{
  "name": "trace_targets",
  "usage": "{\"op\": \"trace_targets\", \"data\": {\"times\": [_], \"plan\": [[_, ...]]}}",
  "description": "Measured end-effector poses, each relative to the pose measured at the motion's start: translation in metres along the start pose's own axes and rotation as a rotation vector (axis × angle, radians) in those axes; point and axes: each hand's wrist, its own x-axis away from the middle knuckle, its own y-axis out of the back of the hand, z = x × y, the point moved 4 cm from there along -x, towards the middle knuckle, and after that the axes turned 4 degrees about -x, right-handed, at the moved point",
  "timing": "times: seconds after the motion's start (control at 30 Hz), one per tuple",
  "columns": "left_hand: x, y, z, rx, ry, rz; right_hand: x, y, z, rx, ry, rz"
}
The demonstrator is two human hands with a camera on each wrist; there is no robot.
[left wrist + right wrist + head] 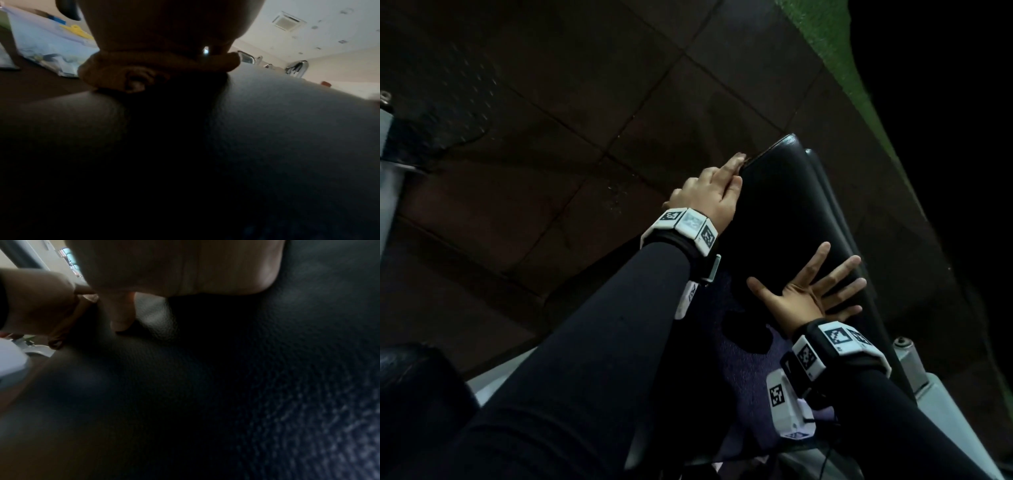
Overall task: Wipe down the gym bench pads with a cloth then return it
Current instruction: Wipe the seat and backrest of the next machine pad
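Note:
The black bench pad (784,212) runs from the middle of the head view down towards me. My left hand (726,181) grips its left edge near the far end; in the left wrist view the fingers (144,76) curl over the pad (287,129). My right hand (815,287) lies flat on the pad, fingers spread and straight. A purple-blue cloth (743,383) lies on the pad's near part, beside and under my right wrist. Its weave shows as the cloth (339,434) in the right wrist view, below the thumb (123,316). Whether the palm presses it, I cannot tell.
Dark rubber floor tiles (551,137) spread to the left of the bench. A green turf strip (835,58) runs along the upper right. Grey metal frame parts stand at the far left (387,164) and lower right (921,377). Another black pad (414,394) sits at the lower left.

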Motion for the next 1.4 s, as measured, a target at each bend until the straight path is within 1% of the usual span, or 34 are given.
{"op": "trace_targets", "data": {"times": [0.07,0.13,0.17,0.23,0.27,0.3,0.37,0.4,0.47,0.5,0.57,0.63,0.7,0.8,0.87,0.93,1.0,1.13,1.2,1.27,1.33,1.37,1.4], "plan": [[-0.001,-0.001,-0.007,-0.002,0.053,-0.007,0.005,0.006,0.004,0.051,0.008,-0.067],[-0.005,0.0,-0.019,0.019,0.077,-0.017,0.012,0.005,0.009,0.057,-0.017,-0.035],[-0.007,0.0,-0.025,0.024,0.066,-0.024,0.013,0.005,0.01,0.035,-0.023,-0.033],[-0.007,0.0,-0.029,0.017,0.03,-0.032,0.012,0.007,0.011,0.011,-0.023,-0.085],[-0.005,0.0,-0.026,0.01,0.013,-0.038,0.01,0.007,0.01,0.017,-0.031,-0.105],[-0.001,0.0,-0.02,0.006,-0.002,-0.049,0.01,0.005,0.009,0.023,-0.044,-0.082],[0.009,-0.002,0.0,0.0,-0.009,-0.091,0.01,0.001,0.008,0.018,-0.048,0.047],[0.016,-0.003,0.013,-0.007,0.003,-0.116,0.011,0.003,0.009,0.013,-0.045,0.049],[0.034,-0.006,0.046,-0.033,0.058,-0.164,0.013,0.008,0.009,0.021,-0.039,-0.061],[0.042,-0.008,0.062,-0.048,0.092,-0.18,0.015,0.01,0.011,0.022,-0.036,-0.082],[0.051,-0.013,0.08,-0.083,0.147,-0.192,0.018,0.009,0.014,0.017,-0.034,-0.063],[0.049,-0.018,0.08,-0.094,0.2,-0.18,0.019,0.009,0.014,0.031,-0.036,-0.071],[0.038,-0.02,0.069,-0.043,0.259,-0.154,0.018,0.009,0.015,0.033,-0.053,-0.07],[0.023,-0.024,0.05,-0.009,0.222,-0.127,0.019,0.009,0.015,0.038,-0.039,-0.066],[0.022,-0.024,0.049,-0.003,0.181,-0.138,0.019,0.009,0.015,0.032,-0.03,-0.074],[0.03,-0.022,0.056,0.018,0.137,-0.2,0.021,0.009,0.014,0.037,-0.026,-0.089],[0.043,-0.02,0.074,0.003,0.138,-0.25,0.02,0.009,0.013,0.044,-0.022,-0.086],[0.078,-0.024,0.134,-0.06,0.267,-0.263,0.019,0.007,0.011,0.045,-0.019,-0.099],[0.09,-0.026,0.15,-0.076,0.334,-0.268,0.016,0.004,0.008,0.035,-0.008,-0.085],[0.088,-0.028,0.149,-0.073,0.383,-0.245,0.013,0.002,0.005,0.005,-0.006,-0.04],[0.076,-0.028,0.136,-0.023,0.412,-0.227,0.01,0.001,0.002,-0.007,-0.017,-0.005],[0.072,-0.028,0.128,-0.012,0.393,-0.223,0.011,0.002,0.001,-0.017,-0.02,-0.012],[0.069,-0.028,0.118,-0.026,0.338,-0.231,0.011,0.002,0.001,-0.018,-0.018,-0.043]]}}
